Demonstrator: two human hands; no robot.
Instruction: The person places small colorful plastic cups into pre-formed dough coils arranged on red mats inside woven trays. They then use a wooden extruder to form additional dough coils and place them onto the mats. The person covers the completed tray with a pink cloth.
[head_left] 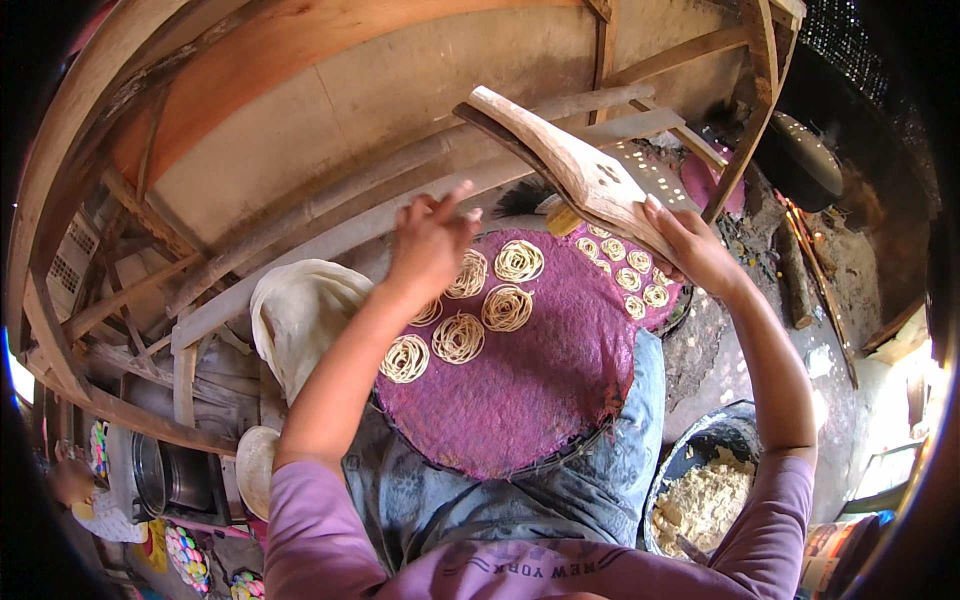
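My right hand [695,245] grips one end of a wooden press [560,155] made of two long boards, tilted up beyond my knees. A yellowish piece [563,220] shows under its boards; I cannot make out what it is. My left hand [430,235] is raised over the far left edge of a round purple tray [520,400], fingers apart and holding nothing. The tray rests on my lap. Several pale coiled dough nests [507,307] lie on its left and far side. Part of one nest is hidden by my left wrist.
Another purple tray with smaller dough nests [638,280] sits beyond on the right. A bucket [655,490] of crumbly pale dough stands by my right leg. Pale cloth [300,310] hangs at left, near metal pots [185,480]. Wooden beams, firewood [795,280] and a dark pan [800,160] surround me.
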